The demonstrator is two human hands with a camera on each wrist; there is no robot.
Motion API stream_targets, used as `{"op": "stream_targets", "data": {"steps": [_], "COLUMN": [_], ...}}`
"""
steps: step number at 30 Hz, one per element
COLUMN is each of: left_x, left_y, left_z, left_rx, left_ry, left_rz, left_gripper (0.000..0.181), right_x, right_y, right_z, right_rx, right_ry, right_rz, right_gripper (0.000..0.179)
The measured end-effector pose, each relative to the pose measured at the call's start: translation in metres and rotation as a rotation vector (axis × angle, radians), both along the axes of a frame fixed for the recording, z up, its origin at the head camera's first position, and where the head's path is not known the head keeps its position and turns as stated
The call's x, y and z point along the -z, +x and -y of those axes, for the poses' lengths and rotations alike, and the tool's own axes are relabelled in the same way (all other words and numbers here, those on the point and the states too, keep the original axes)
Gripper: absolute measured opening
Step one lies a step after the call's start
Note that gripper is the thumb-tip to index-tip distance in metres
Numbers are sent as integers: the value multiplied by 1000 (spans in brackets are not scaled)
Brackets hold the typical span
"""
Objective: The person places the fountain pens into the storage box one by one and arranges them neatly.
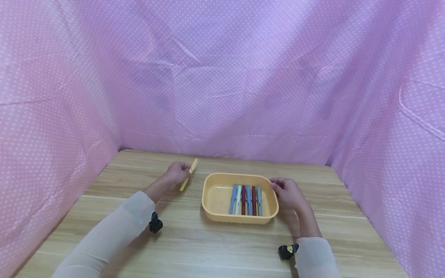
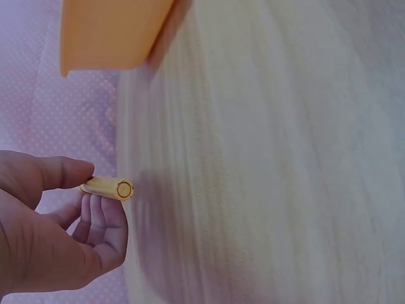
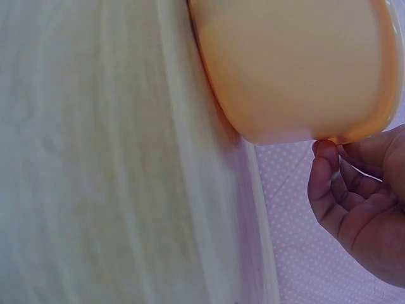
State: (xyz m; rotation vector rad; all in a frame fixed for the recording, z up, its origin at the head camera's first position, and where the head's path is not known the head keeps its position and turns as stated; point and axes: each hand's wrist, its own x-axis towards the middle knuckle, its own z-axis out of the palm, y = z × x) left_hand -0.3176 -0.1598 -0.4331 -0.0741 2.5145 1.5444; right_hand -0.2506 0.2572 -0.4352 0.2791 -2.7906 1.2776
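Note:
My left hand pinches a yellow pen between thumb and fingers, above the table and left of a pale orange plastic tray. The left wrist view shows the pen end-on, with its round tip facing the camera. At the tray's right end, my right hand holds the rim of the tray with curled fingers and thumb. In the right wrist view those fingertips lie against the tray wall. Several pens in blue, white, dark red and grey lie side by side in the tray's right half.
The tray stands on a light wood-grain table. Pink cloth with white dots hangs round the back and both sides. A small black device sits at the left wrist, and another black device at the right.

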Motion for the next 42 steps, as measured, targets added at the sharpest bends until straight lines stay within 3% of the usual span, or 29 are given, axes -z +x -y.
{"op": "stream_targets", "data": {"steps": [9, 17, 29, 42], "left_x": [-11, -21, -34, -48], "left_y": [-3, -3, 5, 23], "left_z": [1, 3, -6, -20], "left_rx": [2, 16, 55, 93], "left_ry": [159, 74, 178, 197], "left_rz": [11, -5, 9, 47], "left_gripper": [46, 44, 47, 49], "right_x": [-1, -2, -4, -3], "right_y": [-1, 0, 4, 4], "right_z": [1, 2, 4, 4], "right_rx": [2, 0, 12, 17], "right_ry": [-8, -1, -4, -1], "right_rz": [2, 7, 8, 13], "right_gripper": [26, 26, 26, 26]}}
